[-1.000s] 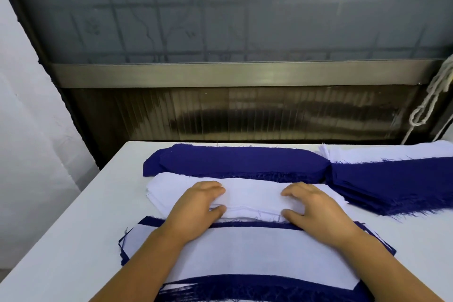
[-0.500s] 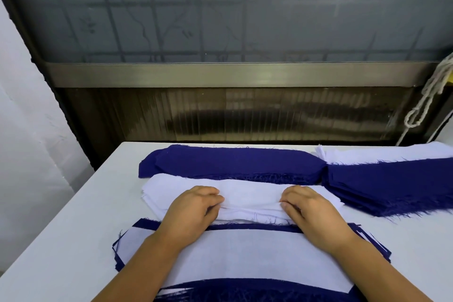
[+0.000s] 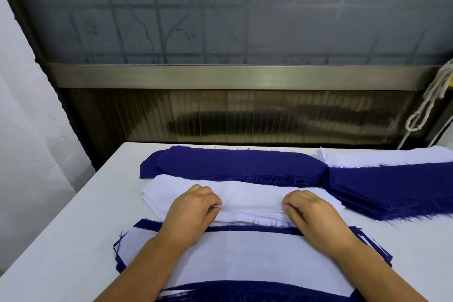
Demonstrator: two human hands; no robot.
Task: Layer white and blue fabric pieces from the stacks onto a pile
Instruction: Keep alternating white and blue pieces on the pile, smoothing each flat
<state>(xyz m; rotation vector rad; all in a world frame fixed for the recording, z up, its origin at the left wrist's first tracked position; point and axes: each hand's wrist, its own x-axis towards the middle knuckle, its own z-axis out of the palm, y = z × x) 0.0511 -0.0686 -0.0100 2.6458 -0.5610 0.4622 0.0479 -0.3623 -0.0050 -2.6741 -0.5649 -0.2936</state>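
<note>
Left hand: left hand (image 3: 193, 211) rests on the white stack (image 3: 245, 200), fingers curled, pinching its top white piece at the near edge.
Right hand: right hand (image 3: 313, 216) does likewise further right, fingers curled onto the same top piece; a small ridge of cloth stands between the two hands.
White stack: mid-surface, just beyond the pile, touching the blue stack behind it.
Pile: pile (image 3: 245, 252) at the near edge of the surface (image 3: 61, 240), a white piece on top, blue edges showing all round; both forearms cross above it.
Blue stack: blue stack (image 3: 232, 163) along the far edge.
Right side: second blue stack (image 3: 392, 189) with white pieces (image 3: 392, 155) behind it, towards the far right corner.
Surroundings: rope (image 3: 426, 105) hangs at right; frosted window (image 3: 220, 7) beyond the surface.
</note>
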